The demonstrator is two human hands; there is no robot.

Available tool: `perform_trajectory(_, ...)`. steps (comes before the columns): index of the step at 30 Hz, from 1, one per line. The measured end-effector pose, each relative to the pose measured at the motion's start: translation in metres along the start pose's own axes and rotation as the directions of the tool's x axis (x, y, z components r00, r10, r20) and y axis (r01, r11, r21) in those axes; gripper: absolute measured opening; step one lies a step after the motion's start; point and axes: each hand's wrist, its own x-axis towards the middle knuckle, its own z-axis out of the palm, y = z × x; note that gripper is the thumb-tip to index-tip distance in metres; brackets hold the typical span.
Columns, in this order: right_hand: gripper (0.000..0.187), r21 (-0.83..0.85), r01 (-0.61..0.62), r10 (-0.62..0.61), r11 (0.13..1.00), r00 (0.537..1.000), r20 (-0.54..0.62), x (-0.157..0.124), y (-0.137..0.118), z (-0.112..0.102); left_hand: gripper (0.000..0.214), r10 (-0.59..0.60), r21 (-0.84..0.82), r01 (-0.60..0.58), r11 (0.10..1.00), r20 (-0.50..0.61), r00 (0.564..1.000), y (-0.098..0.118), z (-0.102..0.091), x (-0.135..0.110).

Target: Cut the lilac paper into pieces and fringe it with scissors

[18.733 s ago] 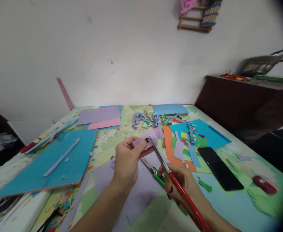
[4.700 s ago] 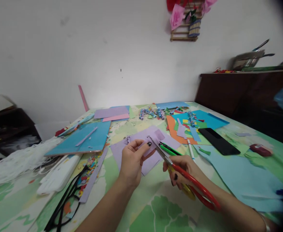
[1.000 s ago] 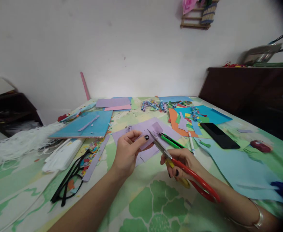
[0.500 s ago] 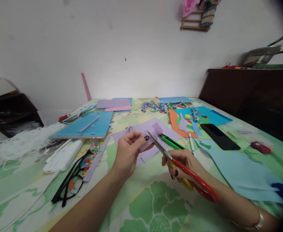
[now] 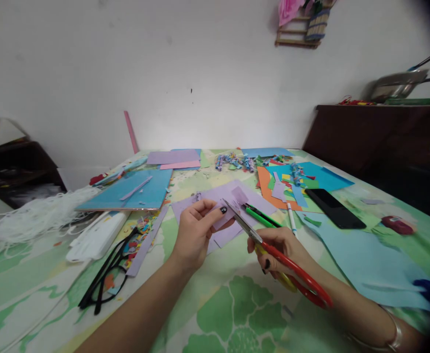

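My left hand point(image 5: 199, 230) pinches a small piece of purple paper point(image 5: 220, 220) between thumb and fingers, above the middle of the table. In my right hand point(image 5: 284, 250) is a pair of scissors point(image 5: 291, 267) with red and yellow handles. Their blades point up and left, and the tips are at the edge of the small piece; whether they touch it I cannot tell. Beneath both lies a larger purple sheet point(image 5: 185, 205) on the tablecloth. A green utility knife point(image 5: 261, 215) rests on that sheet, just beyond my right hand.
Left are black eyeglasses point(image 5: 108, 274), a blue board point(image 5: 126, 193), a purple strip point(image 5: 146, 245) and white stringy material point(image 5: 34, 220). Right are a white marker point(image 5: 291, 218), a black phone point(image 5: 335, 208), light blue paper point(image 5: 369, 260) and an orange sheet point(image 5: 268, 189). Rolled paper pieces point(image 5: 233, 161) lie at the back.
Almost nothing differs. Both hands, the small purple piece and the scissors hold nearly the same positions, with only a slight shift of the whole view.
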Motion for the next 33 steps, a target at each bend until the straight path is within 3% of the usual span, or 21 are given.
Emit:
perform_trajectory(28,0.049,-0.018,-0.007,0.006,1.0,0.999,-0.035,0.0001,0.0046,0.0016,0.017,-0.029,-0.02,0.029,0.999,-0.003,1.0,0.0006,0.0013,0.0003)
perform_trajectory(33,0.058,0.004,0.05,-0.05,0.999,0.997,0.052,0.0013,0.0051,-0.0007,0.019,-0.025,-0.003,0.025,1.0,-0.017,1.0,0.0001,0.0009,-0.0001)
